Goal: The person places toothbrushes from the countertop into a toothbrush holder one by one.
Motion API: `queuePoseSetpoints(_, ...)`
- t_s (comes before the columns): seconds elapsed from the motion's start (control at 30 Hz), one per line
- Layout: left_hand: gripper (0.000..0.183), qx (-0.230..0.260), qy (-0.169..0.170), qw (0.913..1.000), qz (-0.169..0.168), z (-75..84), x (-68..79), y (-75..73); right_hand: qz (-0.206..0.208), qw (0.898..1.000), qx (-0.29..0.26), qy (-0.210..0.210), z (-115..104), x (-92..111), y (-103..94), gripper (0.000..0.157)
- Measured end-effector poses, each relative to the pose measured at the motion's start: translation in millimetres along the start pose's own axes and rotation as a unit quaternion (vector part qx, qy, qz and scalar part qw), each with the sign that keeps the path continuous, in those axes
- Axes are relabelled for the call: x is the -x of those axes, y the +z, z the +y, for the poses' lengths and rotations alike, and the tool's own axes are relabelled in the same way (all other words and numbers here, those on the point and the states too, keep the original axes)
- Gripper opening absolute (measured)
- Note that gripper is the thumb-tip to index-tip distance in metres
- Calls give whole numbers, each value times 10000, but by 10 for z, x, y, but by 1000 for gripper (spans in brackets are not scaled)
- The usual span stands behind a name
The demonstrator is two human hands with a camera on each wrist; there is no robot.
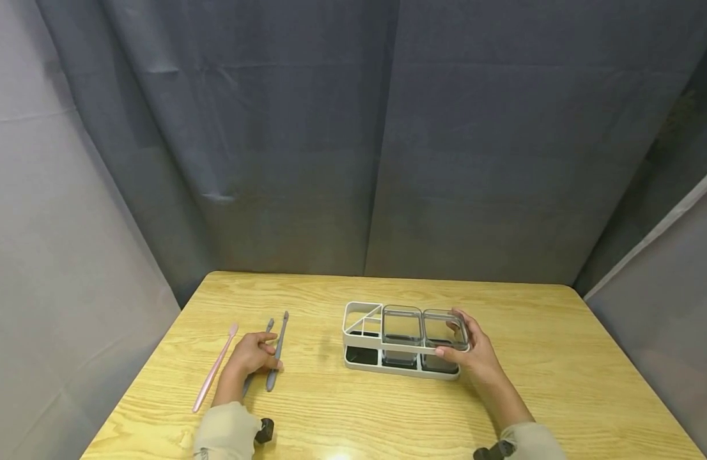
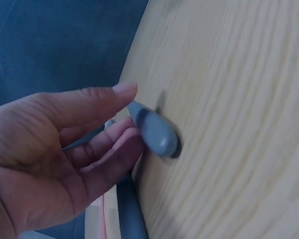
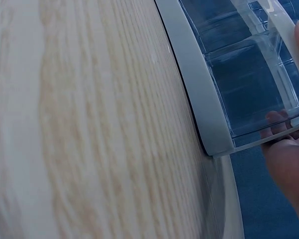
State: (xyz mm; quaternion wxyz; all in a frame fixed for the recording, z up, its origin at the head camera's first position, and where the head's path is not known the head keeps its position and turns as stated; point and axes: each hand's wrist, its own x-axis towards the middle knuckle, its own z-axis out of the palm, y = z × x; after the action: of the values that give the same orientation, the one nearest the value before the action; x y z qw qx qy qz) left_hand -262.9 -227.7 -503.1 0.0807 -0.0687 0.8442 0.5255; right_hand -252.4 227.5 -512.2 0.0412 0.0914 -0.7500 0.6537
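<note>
My left hand (image 1: 252,353) reaches down to the table at the left, its thumb and fingers pinching a grey toothbrush (image 1: 271,381). In the left wrist view the rounded handle end (image 2: 161,139) of that toothbrush juts past the fingertips, close to the wood. A second grey toothbrush (image 1: 270,324) lies partly hidden under the same hand. At the right, my right hand (image 1: 477,351) grips the end of a white toothbrush holder (image 1: 362,340), thumb in front and fingers behind. Two clear square cups (image 1: 403,327) sit in the holder, beside a divided section at its left end.
A pink toothbrush (image 1: 214,372) lies on the wooden table (image 1: 330,415), left of my left hand. Grey curtains (image 1: 296,160) hang behind the table's far edge and at both sides.
</note>
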Motion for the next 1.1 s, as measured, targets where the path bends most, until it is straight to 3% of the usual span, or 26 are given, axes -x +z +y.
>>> queuePoseSetpoints(0.37,67,148,-98,9996,227,14,-12,102,-42,9999,54,-92,-8,-1,-26,89)
queuePoseSetpoints(0.7,63,-111,-65,9989,447,-19,-10,152,-35,10000,42,-35,-5,-2,-14,90)
queuePoseSetpoints(1.1,64,-190,-342,9992,115,16,37,111,-3,9997,62,228,-4,-2,8,93)
